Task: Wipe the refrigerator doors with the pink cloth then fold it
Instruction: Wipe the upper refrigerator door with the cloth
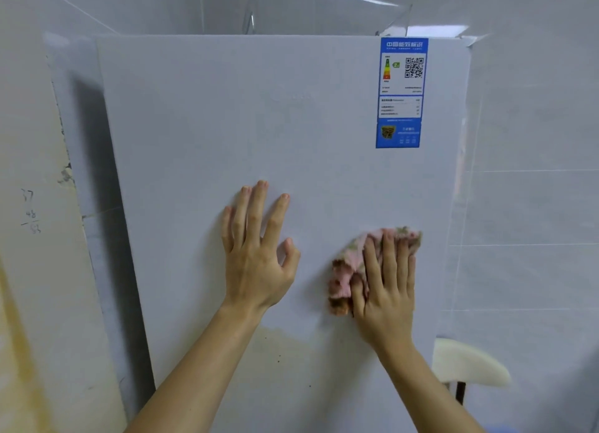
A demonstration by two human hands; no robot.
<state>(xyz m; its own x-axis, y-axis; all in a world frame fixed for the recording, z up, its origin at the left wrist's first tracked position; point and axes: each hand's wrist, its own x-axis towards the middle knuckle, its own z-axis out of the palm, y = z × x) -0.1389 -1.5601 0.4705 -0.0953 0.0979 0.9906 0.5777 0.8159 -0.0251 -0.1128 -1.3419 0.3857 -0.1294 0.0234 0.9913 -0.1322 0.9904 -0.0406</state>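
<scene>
Where the pink cloth (346, 270) sits: bunched against the white refrigerator door (227, 125), right of centre, under the right hand (385, 290) and well below the blue energy label (401, 92).
Right hand: fingers straight and close together, pressing the cloth to the door. The thumb lies along the cloth's left fold; I cannot tell whether it hooks the fabric.
Left hand (256, 254): bare and holding nothing, fingers spread, laid on the door just left of the cloth, seemingly as a brace.
Step in hand: wiping, as I read it. Folding is not yet begun.
Risk to the cloth: it seems to be held by pressure alone, so easing off mid-stroke could let it slip down the door or drop.
Risk to the label: an upward stroke could catch its lower edge and wet or lift it.
Risk of a missed patch: a brownish stain (285, 345) with dark specks lies low on the door, beneath both hands. Strokes kept at this height would skip it.
Around: a grey tiled wall (534, 206) on the right, a yellowed wall (30, 212) with pencilled numbers on the left, and clear plastic sheeting (324, 8) above the refrigerator.
In the way: a pale stool seat (466, 364) on a dark leg stands near the door's lower right edge and may crowd low strokes there.
</scene>
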